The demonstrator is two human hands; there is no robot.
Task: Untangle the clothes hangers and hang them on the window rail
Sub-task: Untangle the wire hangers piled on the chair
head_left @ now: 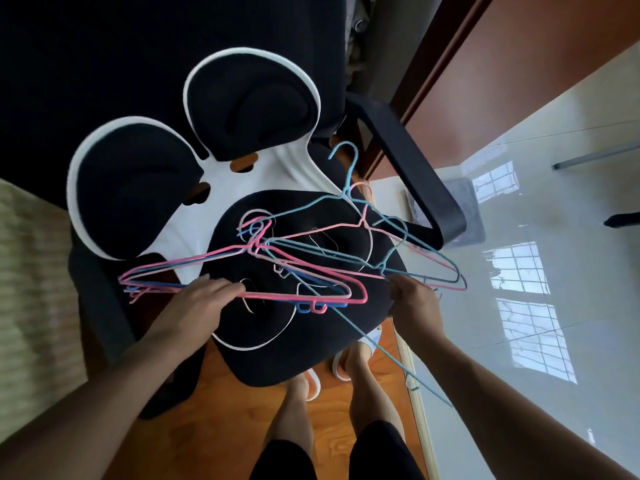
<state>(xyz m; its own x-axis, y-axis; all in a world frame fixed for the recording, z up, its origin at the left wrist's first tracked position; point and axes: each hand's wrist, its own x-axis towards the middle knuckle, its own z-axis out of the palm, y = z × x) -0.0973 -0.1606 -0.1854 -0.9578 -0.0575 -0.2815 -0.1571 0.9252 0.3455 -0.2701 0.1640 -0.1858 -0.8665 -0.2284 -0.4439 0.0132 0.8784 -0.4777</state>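
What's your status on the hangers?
Left hand and right hand both gripping hangers. Bundle still tangled, over the chair. None hung yet; rail not in view.

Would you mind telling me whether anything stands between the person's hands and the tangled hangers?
Nothing does: the left hand already grips the pink hangers' lower bars, and the right hand holds the blue-green hangers, above the black chair seat. The window rail is not in view.

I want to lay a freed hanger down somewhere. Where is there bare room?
Free: the glossy floor right of the chair seat. Crowded: the seat, covered by the tangled hangers that the left hand and right hand grip.
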